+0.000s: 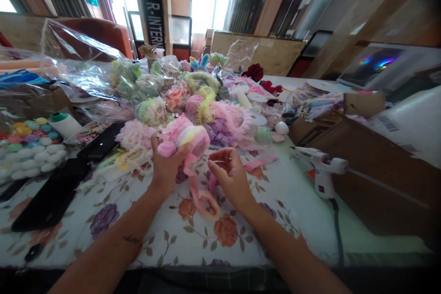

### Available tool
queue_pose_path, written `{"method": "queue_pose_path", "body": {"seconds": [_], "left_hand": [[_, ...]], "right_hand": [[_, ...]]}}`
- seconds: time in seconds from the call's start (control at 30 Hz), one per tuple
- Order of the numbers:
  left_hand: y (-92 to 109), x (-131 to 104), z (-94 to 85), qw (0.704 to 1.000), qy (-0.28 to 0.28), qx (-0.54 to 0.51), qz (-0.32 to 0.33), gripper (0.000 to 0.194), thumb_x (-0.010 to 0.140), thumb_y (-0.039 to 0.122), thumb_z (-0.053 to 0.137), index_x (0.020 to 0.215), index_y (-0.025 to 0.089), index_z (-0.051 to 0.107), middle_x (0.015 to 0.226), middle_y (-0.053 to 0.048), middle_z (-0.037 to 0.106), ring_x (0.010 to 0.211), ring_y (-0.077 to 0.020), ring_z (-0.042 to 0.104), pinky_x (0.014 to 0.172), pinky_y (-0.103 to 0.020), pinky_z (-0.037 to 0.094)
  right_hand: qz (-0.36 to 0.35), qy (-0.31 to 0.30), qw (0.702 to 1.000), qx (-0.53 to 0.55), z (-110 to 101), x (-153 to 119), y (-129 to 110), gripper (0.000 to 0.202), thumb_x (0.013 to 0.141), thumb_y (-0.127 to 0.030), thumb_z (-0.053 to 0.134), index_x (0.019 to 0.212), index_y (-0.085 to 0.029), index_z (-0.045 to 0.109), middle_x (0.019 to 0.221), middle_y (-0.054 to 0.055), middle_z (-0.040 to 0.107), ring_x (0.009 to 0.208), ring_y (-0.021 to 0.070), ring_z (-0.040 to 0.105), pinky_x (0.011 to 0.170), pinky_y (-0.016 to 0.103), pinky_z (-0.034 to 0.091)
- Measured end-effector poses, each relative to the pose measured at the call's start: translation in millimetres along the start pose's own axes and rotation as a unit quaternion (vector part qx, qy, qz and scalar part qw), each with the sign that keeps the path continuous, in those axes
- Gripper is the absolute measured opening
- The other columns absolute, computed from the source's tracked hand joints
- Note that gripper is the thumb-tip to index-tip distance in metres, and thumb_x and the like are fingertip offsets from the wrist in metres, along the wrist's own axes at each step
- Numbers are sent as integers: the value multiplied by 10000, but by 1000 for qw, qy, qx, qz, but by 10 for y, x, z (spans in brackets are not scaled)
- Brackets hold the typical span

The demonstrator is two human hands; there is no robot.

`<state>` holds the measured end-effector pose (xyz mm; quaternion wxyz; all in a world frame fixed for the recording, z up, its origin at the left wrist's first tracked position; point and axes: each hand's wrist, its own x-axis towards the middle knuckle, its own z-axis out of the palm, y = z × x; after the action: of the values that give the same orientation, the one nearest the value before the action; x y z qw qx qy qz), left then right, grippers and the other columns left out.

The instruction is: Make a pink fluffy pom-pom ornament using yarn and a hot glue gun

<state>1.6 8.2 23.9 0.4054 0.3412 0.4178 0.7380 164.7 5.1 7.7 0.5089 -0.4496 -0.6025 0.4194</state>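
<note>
My left hand (166, 165) is wrapped round a fluffy pink ball of yarn (179, 131) with a yellow and white band across it. From the ball a peach-pink strand (195, 188) hangs down and curls into a loop on the flowered tablecloth (155, 229). Just right of the ball, my right hand (229, 172) has its fingers curled and its thumb and fingertips close together. Whatever lies between those tips is too small to make out. A short purple-pink piece of strand (212, 183) shows below its thumb.
Fluffy yarn (223, 119) is heaped behind my hands. A white glue gun (320, 170) stands at right by a cardboard box (382, 183). Leftward are a black phone (101, 142), a dark flat object (48, 197) and a bag of coloured pompoms (34, 151).
</note>
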Motion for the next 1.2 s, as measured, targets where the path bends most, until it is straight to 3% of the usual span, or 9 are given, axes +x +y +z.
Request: {"method": "queue_pose_path", "body": {"seconds": [0.13,0.3,0.4,0.47,0.63,0.73,0.83,1.0,1.2], "left_hand": [[18,30,-61,984,54,124,114,744,611,233,907,1218,269,479,1210,-29,571,1142,-206,590,1025,-301,467],[59,79,-73,978,68,150,126,738,631,271,898,1219,261,451,1187,-38,537,1081,-202,580,986,-287,466],[75,121,-63,985,72,126,96,718,634,270,895,1204,266,457,1168,-29,554,1023,-188,595,911,-266,486],[74,140,-62,988,62,114,85,699,630,262,893,1186,262,469,1155,-22,569,1023,-185,602,907,-266,489],[30,136,-82,990,27,125,58,655,621,287,903,1147,254,514,1145,-24,607,1061,-200,618,945,-286,497],[3,119,-93,990,12,130,47,658,626,303,908,1154,260,517,1153,-30,620,1076,-212,629,953,-304,511],[-3,105,-89,991,0,130,41,687,628,303,911,1186,263,512,1173,-35,624,1086,-216,632,949,-307,522],[8,94,-66,997,-6,73,11,728,575,220,918,1190,263,531,1124,-28,653,1036,-217,659,898,-299,544],[6,92,-73,996,-17,88,9,700,570,217,922,1157,251,542,1083,-24,656,1000,-214,661,881,-297,548]], "right_hand": [[48,-91,993,61,208,-46,-155,233,862,-411,693,917,-235,550,930,33,691,832,181,662,679,292,540],[98,-132,969,184,465,-57,-302,305,820,-374,706,965,-252,467,774,-48,606,683,137,587,637,269,480],[64,-96,992,51,431,-51,-309,304,821,-356,689,1020,-254,483,676,-87,532,592,134,530,577,257,423],[-25,-63,991,-119,356,-42,-285,315,824,-284,663,1102,-252,519,673,-77,551,580,145,532,562,254,391],[-303,-1,849,-433,215,4,-208,255,957,-220,506,1184,-228,623,766,32,682,597,165,566,529,279,303],[-398,48,772,-494,183,42,-200,238,990,-175,482,1108,-216,685,646,13,629,537,147,494,513,301,259],[-443,63,739,-504,158,64,-218,217,986,-149,500,1008,-212,707,598,-2,573,539,143,455,524,298,280],[-420,52,770,-478,154,56,-257,305,1001,-156,467,758,-233,634,601,-3,539,562,143,442,533,300,285],[-357,48,843,-399,177,55,-284,279,1005,-222,521,759,-219,651,701,25,628,635,140,578,587,253,420]]}}
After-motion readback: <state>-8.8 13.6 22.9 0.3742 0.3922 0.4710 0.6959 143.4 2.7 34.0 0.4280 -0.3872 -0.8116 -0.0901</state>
